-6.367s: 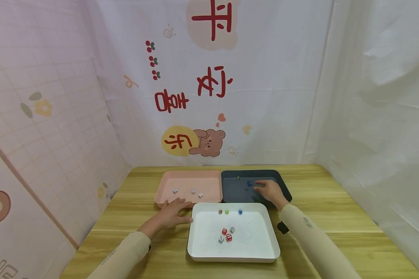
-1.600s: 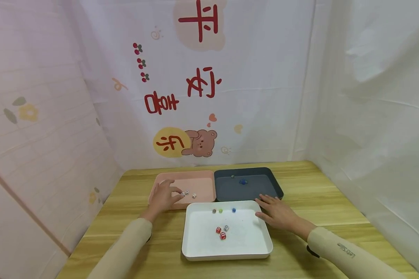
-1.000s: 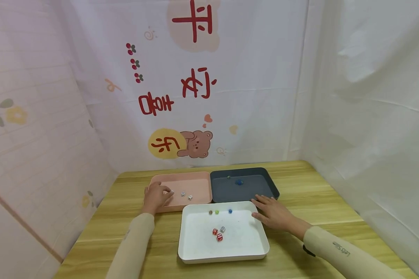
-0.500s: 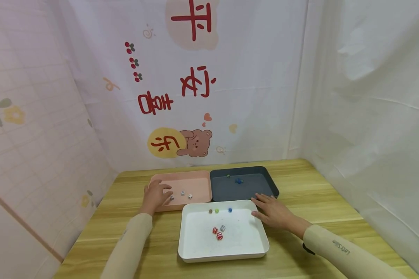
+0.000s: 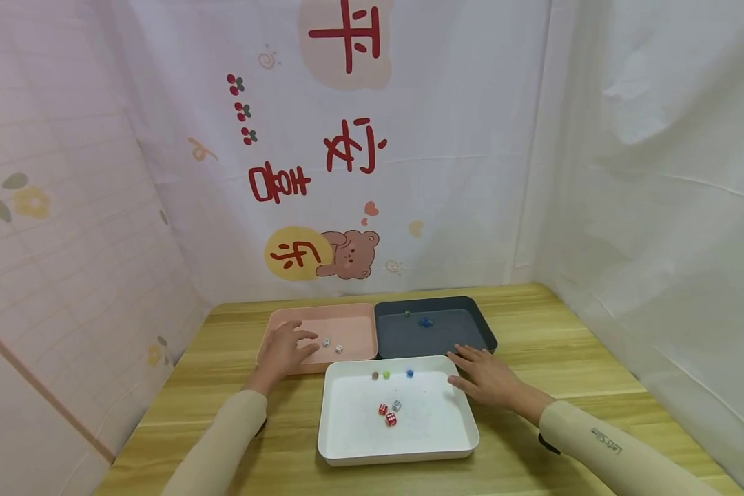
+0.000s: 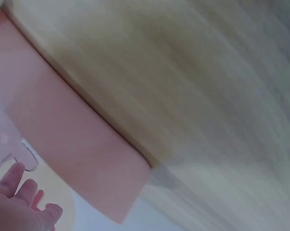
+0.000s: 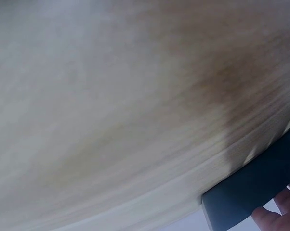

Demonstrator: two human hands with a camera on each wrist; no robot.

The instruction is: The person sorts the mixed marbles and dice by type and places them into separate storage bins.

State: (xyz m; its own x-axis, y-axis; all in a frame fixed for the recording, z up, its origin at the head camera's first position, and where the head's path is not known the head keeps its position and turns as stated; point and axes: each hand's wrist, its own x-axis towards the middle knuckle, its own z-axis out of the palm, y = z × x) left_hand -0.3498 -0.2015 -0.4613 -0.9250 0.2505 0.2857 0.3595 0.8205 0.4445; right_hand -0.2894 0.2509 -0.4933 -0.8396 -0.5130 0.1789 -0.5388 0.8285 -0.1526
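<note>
My left hand (image 5: 285, 350) hovers over the left part of the pink tray (image 5: 353, 313), thumb and fingers apart, with nothing seen between them. Just right of its fingertips lie two white dice, one die (image 5: 326, 342) nearer than the other die (image 5: 339, 349). A third die could be hidden behind the hand. My right hand (image 5: 486, 375) spreads its fingers near the far right corner of the white tray (image 5: 403, 455), beside the dark tray (image 5: 446, 341). In the white tray sit a red die (image 5: 382, 409), a larger red die (image 5: 391, 419) and a pale die (image 5: 397, 406).
Along the white tray's far side lie a brown bead (image 5: 375, 375), a green bead (image 5: 386, 375) and a blue bead (image 5: 410, 373). A blue cluster (image 5: 426, 322) and a small green piece (image 5: 407, 313) are in the dark tray. A printed curtain (image 5: 459, 172) hangs behind the wooden table (image 5: 564, 344).
The right hand has left the dark tray for the white tray's corner. One pale die is gone from the white tray. The left hand let go of a die in the pink tray and spread its fingers.
</note>
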